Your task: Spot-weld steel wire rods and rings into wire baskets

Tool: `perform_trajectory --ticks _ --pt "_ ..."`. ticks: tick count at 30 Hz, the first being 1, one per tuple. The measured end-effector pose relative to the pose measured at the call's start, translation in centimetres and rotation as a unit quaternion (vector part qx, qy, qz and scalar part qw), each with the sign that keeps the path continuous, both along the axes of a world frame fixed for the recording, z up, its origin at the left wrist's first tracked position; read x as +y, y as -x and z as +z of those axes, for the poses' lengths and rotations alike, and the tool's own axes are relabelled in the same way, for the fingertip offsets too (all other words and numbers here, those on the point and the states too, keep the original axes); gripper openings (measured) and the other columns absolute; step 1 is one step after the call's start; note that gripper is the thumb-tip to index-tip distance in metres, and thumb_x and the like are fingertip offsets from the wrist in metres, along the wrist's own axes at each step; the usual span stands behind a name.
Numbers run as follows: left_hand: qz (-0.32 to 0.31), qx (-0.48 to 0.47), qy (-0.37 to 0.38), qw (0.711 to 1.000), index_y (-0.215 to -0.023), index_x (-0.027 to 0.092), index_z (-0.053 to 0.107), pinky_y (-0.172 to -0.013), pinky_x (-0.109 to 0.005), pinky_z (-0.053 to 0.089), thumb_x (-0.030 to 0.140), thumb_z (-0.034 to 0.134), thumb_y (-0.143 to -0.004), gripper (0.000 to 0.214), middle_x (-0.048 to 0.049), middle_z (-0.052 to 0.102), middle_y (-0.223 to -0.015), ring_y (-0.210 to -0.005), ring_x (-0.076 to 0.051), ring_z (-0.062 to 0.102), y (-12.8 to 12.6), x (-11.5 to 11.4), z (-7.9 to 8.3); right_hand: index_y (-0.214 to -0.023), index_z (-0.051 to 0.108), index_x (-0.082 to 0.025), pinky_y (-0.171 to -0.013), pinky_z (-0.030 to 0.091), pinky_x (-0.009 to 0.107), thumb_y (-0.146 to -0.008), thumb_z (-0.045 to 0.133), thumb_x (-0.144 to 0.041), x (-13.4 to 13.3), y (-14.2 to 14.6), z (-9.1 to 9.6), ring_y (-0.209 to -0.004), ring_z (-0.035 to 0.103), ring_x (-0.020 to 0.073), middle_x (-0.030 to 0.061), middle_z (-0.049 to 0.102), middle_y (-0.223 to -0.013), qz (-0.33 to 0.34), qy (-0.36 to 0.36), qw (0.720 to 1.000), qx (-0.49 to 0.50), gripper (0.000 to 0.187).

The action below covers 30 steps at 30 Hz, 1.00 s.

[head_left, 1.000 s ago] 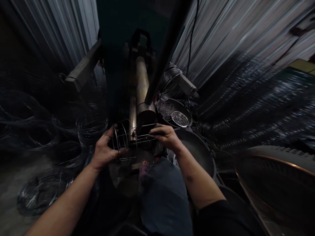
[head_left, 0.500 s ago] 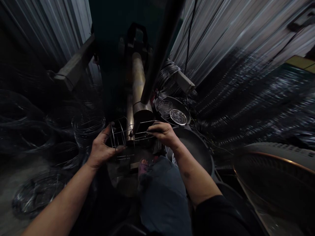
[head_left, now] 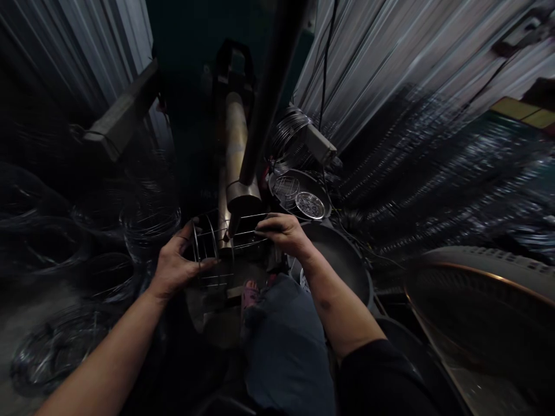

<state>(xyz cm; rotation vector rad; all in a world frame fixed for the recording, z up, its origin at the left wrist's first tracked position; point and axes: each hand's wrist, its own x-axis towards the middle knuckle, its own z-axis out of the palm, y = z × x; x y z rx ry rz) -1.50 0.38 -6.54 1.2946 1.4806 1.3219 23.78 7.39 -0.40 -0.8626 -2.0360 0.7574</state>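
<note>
Wire frame (head_left: 214, 238), thin and round-ringed, is held by wide-curved left fingers (head_left: 185, 234) and pinched right fingers (head_left: 271, 224).

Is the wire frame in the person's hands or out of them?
In: the left hand grips the wire frame by one end, the right hand pinches it further along.

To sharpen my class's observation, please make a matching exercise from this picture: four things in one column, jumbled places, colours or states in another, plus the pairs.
Things:
1. Wire frame
2. Cable
3. Shoe
4. Shiny round piece

Descriptions:
A. Purplish pink
B. Held by the left grip and right grip
C. Inside a round pan
D. Black, hanging

Pairs: 1-B; 2-D; 3-A; 4-C
</note>
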Motion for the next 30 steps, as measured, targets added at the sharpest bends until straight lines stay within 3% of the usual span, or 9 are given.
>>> perform_trajectory --ticks 7,14,22,30 --pt "-0.006 -0.024 0.031 0.999 -0.138 0.018 0.048 -0.103 -0.047 0.046 0.044 0.089 -0.041 0.109 -0.0125 0.062 -0.126 -0.113 -0.033 0.060 -0.1 -0.2 0.4 -0.076 0.075 -0.020 -0.068 0.048 0.028 -0.071 0.078 -0.036 -0.1 -1.3 -0.3 -0.071 0.062 0.0167 0.0033 0.067 -0.077 -0.045 0.061 0.996 0.052 0.017" --pt "-0.011 -0.037 0.029 0.999 -0.135 0.020 0.051 -0.101 -0.048 0.047 0.044 0.090 -0.040 0.106 -0.0101 0.063 -0.121 -0.111 -0.033 0.061 0.2 0.0 -0.1 -0.069 0.075 -0.019 -0.063 0.047 0.029 -0.058 0.082 -0.036 0.2 -2.7 -2.2 -0.068 0.060 0.0176 0.0023 0.066 -0.071 -0.126 0.175 0.958 0.190 0.022" --pt "-0.009 -0.042 0.039 0.998 -0.138 0.022 0.049 -0.103 -0.049 0.046 0.041 0.091 -0.042 0.106 -0.0087 0.064 -0.119 -0.112 -0.033 0.061 0.3 -0.1 -0.6 -0.065 0.073 -0.018 -0.058 0.043 0.026 -0.055 0.083 -0.035 0.6 -2.2 -2.8 -0.059 0.055 0.0134 -0.0007 0.061 -0.063 -0.134 0.189 0.946 0.227 0.022" --pt "0.002 -0.056 0.054 0.997 -0.139 0.015 0.046 -0.102 -0.050 0.045 0.042 0.091 -0.037 0.115 -0.0131 0.061 -0.124 -0.114 -0.034 0.059 -0.4 -0.3 0.4 -0.060 0.071 -0.018 -0.055 0.039 0.026 -0.054 0.082 -0.034 0.4 -2.1 -2.9 -0.055 0.050 0.0118 -0.0014 0.058 -0.059 -0.137 0.179 0.946 0.232 0.020"
